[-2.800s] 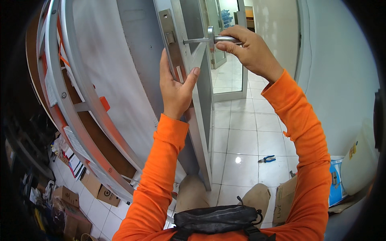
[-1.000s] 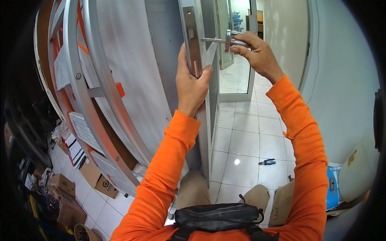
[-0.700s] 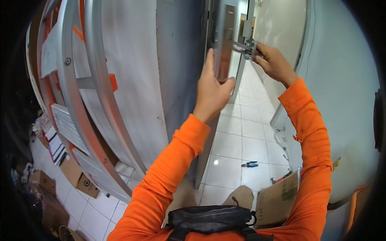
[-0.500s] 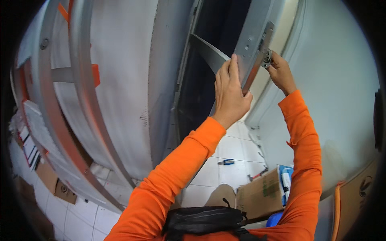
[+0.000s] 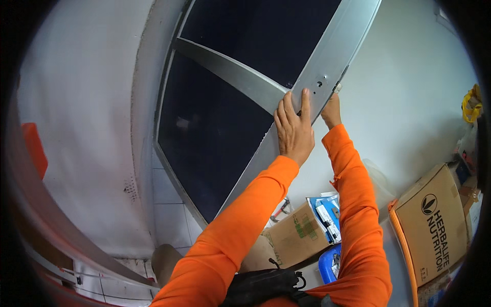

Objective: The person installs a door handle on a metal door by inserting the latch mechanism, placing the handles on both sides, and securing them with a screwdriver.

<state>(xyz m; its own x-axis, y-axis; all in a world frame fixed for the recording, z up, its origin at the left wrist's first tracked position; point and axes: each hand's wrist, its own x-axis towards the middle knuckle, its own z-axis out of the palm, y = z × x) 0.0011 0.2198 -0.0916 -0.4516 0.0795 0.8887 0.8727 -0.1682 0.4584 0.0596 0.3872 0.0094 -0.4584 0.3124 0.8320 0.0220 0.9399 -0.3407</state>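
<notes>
A grey metal-framed door [image 5: 250,146] with dark panels stands swung partly open in front of me. My left hand [image 5: 296,130] lies on the face of its edge upright, fingers stretched out, just below a small hole [image 5: 319,84] in the metal. Behind the door's free edge is my right hand [image 5: 332,110], with its fingers largely hidden. At its fingertips a bit of a small metal lock fitting [image 5: 337,88] shows against the edge; the rest of it is out of sight.
A cardboard box [image 5: 296,233] with blue folders [image 5: 327,215] stands on the floor below, beside a blue container [image 5: 329,263]. Another large carton [image 5: 432,225] is at the right. A ladder rail [image 5: 76,250] curves along the left, near the white wall [image 5: 87,102].
The door has turned, so its dark-panelled face shows instead of its edge. My right hand has gone behind that edge with the lock fitting. My left hand stays on the upright.
</notes>
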